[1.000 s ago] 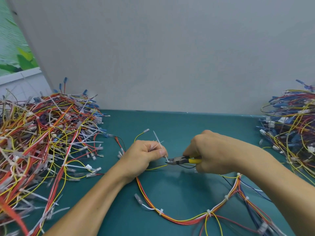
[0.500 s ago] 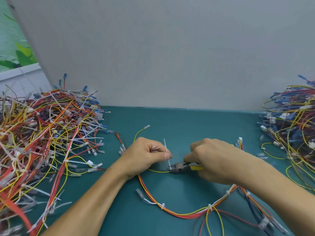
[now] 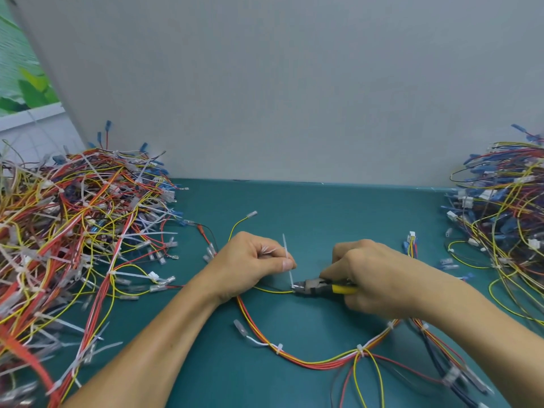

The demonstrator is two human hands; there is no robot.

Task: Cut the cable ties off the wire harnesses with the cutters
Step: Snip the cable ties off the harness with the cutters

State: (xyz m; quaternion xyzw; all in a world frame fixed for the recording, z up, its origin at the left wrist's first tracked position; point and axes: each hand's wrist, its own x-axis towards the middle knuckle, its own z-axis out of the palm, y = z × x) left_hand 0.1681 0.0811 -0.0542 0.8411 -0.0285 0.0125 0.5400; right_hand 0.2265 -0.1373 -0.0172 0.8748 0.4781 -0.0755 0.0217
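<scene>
Step in hand: one tie being cut. Left hand [image 3: 250,269] pinches the tail of a white plastic cable tie [image 3: 285,245] between thumb and forefinger, with the other fingers curled in. The tail stands nearly upright. Right hand [image 3: 374,278] is wrapped round the yellow handles of the steel-nosed cutters [image 3: 312,285]. The nose sits at the foot of the tie, where a thin yellow wire [image 3: 273,290] runs in from the left. The jaws look near together on the tie head; whether the cut is through, I cannot tell.

The rest of the red, orange and yellow wire harness [image 3: 309,362] loops across the teal table top [image 3: 294,207] in front of both hands, with several white ties on it not yet cut. Tangled heaps of harnesses lie at far left [image 3: 73,225] and far right [image 3: 506,207].

Next move, by judgement: squeeze fully, lift the freed tie away with the left hand, and keep the blades clear of the wire insulation.

Against one second ago: the tie tail leaned then and is steeper now. The cutter nose sits a little lower, further from the left thumb.
</scene>
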